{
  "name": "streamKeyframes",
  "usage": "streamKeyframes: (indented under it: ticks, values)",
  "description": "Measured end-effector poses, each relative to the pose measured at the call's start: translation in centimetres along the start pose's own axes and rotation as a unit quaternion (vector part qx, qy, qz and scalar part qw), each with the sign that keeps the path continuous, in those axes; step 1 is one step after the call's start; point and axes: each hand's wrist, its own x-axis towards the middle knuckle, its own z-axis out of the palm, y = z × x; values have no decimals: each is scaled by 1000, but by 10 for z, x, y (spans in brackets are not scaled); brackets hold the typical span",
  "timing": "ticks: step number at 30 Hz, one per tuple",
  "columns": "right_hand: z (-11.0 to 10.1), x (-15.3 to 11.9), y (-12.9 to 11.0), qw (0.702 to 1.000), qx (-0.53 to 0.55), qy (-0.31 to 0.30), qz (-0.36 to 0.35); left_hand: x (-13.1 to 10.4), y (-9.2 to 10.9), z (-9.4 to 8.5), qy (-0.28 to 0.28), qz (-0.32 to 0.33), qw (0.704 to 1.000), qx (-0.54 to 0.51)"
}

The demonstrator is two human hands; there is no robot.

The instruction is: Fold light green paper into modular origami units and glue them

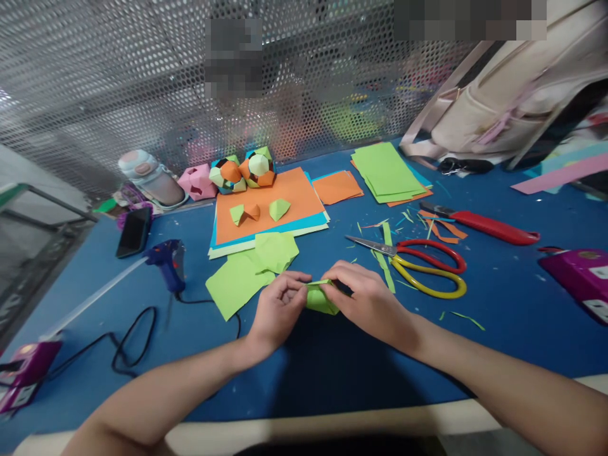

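Observation:
Between my two hands, above the near middle of the blue table (304, 354), is a small piece of folded green paper (322, 300). My left hand (284, 303) pinches its left end with thumb and fingers. On the other side, my right hand (363, 296) grips the right end and upper edge. Green paper sheets (240, 278), partly creased, lie just beyond my left hand. To the right of my right hand rest scissors (403, 250) with one red and one yellow handle, blades pointing left.
Folded paper pieces (280, 208) sit on orange sheets (266, 190); paper balls (259, 166) stand behind. A blue glue gun (168, 259), its cord and a phone (134, 233) lie left. Right are a red-handled cutter (494, 227), green sheets (389, 168), paper scraps and a backpack (513, 95). Perforated metal borders the back.

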Motion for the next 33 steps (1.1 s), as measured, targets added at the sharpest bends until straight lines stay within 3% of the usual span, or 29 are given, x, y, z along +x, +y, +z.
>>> streamKeyframes:
  ticks: [7, 14, 17, 22, 26, 30, 33]
  values:
    - [-1, 0, 2, 999, -14, -25, -15, 0, -3, -2, -77, -56, 995, 39]
    - [-1, -1, 2, 999, 18, 1, 29, 2, -5, -1, -5, -90, 995, -39]
    - [2, -1, 4, 998, 26, 6, 61, 2, -5, 1, -20, -116, 990, -77]
    - [3, -1, 3, 1000, 16, 13, 8, 1, -2, 1, -84, -128, 987, -51]
    - [2, -1, 0, 999, 23, 20, 14, 2, 2, 0, -65, -112, 992, -5]
    - [2, -1, -1, 998, 45, 33, 27, 1, 2, 1, -46, -136, 989, -33]
    - [3, -1, -1, 999, 43, 29, -8, 1, -1, 2, -62, -151, 984, -76]
